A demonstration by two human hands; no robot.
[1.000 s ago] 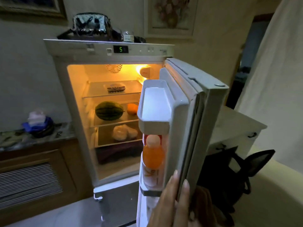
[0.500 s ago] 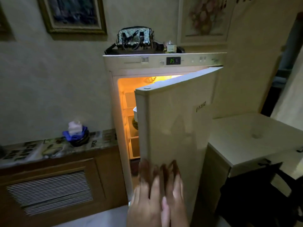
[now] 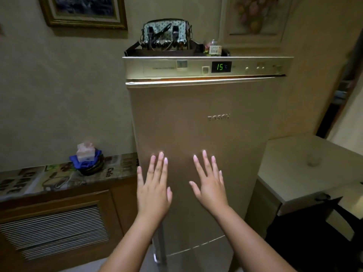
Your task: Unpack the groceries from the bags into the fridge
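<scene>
The left hand (image 3: 154, 190) and right hand (image 3: 209, 185) lie flat, fingers straight and spread, gripping nothing, palms against the fridge door (image 3: 198, 118) to press it home; an orange glow along its top edge suggests it is perhaps not fully sealed

Fridge door (image 3: 198, 122): smooth, satin beige finish, faint sheen (fingertips mirrored in it). Cabinet (image 3: 59, 222): brown wood, slatted grille. Countertop (image 3: 39, 179): printed glossy covering. Bag (image 3: 165, 34) atop fridge: dotted cloth. Side table (image 3: 306, 173): matt white.
</scene>
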